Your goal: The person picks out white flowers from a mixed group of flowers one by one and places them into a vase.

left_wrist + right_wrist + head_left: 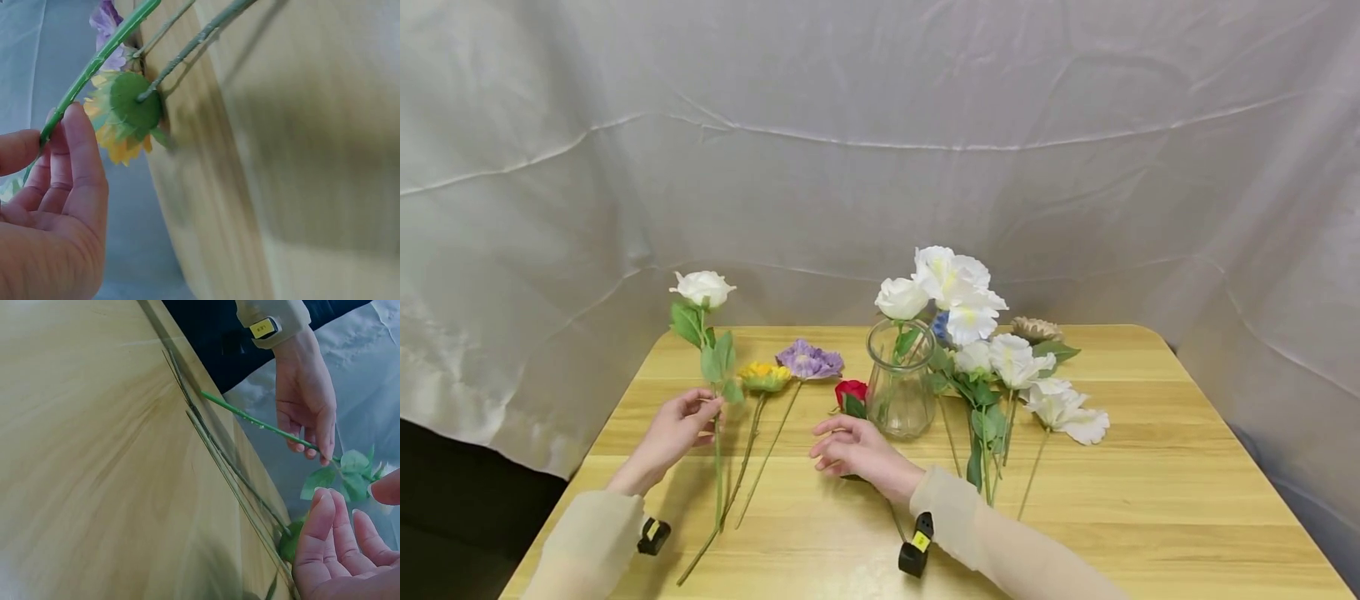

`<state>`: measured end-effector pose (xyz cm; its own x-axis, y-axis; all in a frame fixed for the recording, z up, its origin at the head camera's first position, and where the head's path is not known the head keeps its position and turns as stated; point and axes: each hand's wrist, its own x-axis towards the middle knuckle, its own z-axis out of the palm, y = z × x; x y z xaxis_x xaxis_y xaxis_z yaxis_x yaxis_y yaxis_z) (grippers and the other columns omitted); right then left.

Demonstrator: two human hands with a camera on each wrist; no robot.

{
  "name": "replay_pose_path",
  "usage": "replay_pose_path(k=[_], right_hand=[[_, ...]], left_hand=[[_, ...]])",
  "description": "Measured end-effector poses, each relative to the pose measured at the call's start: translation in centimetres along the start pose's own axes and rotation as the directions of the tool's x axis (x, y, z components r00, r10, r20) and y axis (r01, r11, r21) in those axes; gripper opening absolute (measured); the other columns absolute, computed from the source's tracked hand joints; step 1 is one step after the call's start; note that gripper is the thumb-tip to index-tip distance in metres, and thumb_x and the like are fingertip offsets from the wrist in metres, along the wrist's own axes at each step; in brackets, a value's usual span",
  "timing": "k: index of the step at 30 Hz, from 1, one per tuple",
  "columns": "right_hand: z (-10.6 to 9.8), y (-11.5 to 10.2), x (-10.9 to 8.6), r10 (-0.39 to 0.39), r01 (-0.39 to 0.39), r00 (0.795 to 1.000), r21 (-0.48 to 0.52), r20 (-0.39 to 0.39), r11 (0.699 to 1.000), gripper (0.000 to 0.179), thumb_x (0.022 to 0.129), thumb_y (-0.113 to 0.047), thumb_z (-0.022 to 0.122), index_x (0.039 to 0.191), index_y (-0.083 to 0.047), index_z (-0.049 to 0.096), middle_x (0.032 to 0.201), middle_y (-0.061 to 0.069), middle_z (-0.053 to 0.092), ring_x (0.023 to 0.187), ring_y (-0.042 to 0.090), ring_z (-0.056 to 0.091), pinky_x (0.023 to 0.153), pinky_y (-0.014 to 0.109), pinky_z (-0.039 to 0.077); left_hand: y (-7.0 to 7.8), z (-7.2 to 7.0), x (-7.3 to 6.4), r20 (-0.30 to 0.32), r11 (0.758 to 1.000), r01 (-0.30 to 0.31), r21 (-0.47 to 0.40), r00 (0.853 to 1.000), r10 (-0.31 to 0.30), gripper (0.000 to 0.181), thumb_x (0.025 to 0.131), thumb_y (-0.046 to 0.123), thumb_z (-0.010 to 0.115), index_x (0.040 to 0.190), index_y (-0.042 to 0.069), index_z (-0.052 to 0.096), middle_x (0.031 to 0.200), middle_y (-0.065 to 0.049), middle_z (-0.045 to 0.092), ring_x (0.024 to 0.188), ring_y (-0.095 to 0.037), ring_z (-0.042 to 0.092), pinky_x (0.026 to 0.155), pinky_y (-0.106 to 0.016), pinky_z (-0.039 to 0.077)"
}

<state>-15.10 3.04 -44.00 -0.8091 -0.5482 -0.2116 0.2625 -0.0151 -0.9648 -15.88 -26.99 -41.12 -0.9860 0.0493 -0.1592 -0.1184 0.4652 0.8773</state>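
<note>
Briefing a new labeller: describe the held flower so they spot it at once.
Find the glass vase on the wooden table. Left of it, past the purple flower and yellow flower, the left hand holds up the white rose. Unlike those two, lying on the table, it is raised and white.

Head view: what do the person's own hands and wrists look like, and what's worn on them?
The left hand and right hand are bare, with no gloves or rings showing. Each wrist wears a wide, pale beige cuff and a small, blocky black device with a yellow label. No cables show.
</note>
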Motion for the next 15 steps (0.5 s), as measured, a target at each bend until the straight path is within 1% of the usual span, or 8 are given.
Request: replay_pose_path(k=[4, 9, 13, 15], right_hand=[[-0.8, -0.1, -0.1, -0.015, 0.015, 1.000, -0.009, -0.007, 1.000, 0.036, 0.098, -0.006, 0.055, 0.133, 0.004, 0.051, 0.117, 0.026, 0.069, 0.083, 0.009, 0.066, 0.084, 0.030, 0.061], [-1.9, -0.2, -0.3, -0.026, 0.025, 1.000, -0.028, -0.007, 0.999, 0.040, 0.098, -0.006, 0.054, 0.136, 0.006, 0.049, 0.120, 0.028, 0.067, 0.084, 0.009, 0.067, 0.086, 0.031, 0.061], [-2.8, -0.2, -0.7, -0.031, 0.030, 0.999, -0.040, -0.025, 0.999, 0.041, 0.098, -0.007, 0.054, 0.136, 0.006, 0.048, 0.122, 0.030, 0.065, 0.086, 0.010, 0.067, 0.087, 0.031, 0.060], [-3.2, -0.1, -0.9, -0.035, 0.034, 0.999, -0.050, -0.035, 0.998, 0.041, 0.098, -0.007, 0.055, 0.135, 0.007, 0.047, 0.120, 0.029, 0.066, 0.086, 0.010, 0.066, 0.087, 0.030, 0.060]], left_hand=[[0.7, 0.2, 0.2, -0.043, 0.997, -0.076, 0.008, 0.996, 0.076, 0.030, 0.107, 0.024, 0.050, 0.118, -0.003, 0.054, 0.096, 0.000, 0.066, 0.084, -0.009, 0.065, 0.077, -0.030, 0.063], [1.8, 0.5, 0.3, -0.057, 0.986, -0.162, 0.041, 0.985, 0.164, 0.029, 0.106, 0.024, 0.051, 0.118, -0.003, 0.056, 0.095, 0.001, 0.064, 0.086, -0.008, 0.068, 0.076, -0.029, 0.063], [3.0, 0.9, 0.6, -0.067, 0.978, -0.201, 0.051, 0.977, 0.205, 0.029, 0.106, 0.023, 0.052, 0.118, -0.003, 0.057, 0.094, 0.000, 0.064, 0.087, -0.008, 0.069, 0.076, -0.029, 0.063], [3.6, 1.1, 0.8, -0.075, 0.975, -0.219, 0.044, 0.972, 0.222, 0.029, 0.106, 0.022, 0.053, 0.118, -0.005, 0.057, 0.096, -0.004, 0.065, 0.086, -0.007, 0.068, 0.076, -0.030, 0.064]])
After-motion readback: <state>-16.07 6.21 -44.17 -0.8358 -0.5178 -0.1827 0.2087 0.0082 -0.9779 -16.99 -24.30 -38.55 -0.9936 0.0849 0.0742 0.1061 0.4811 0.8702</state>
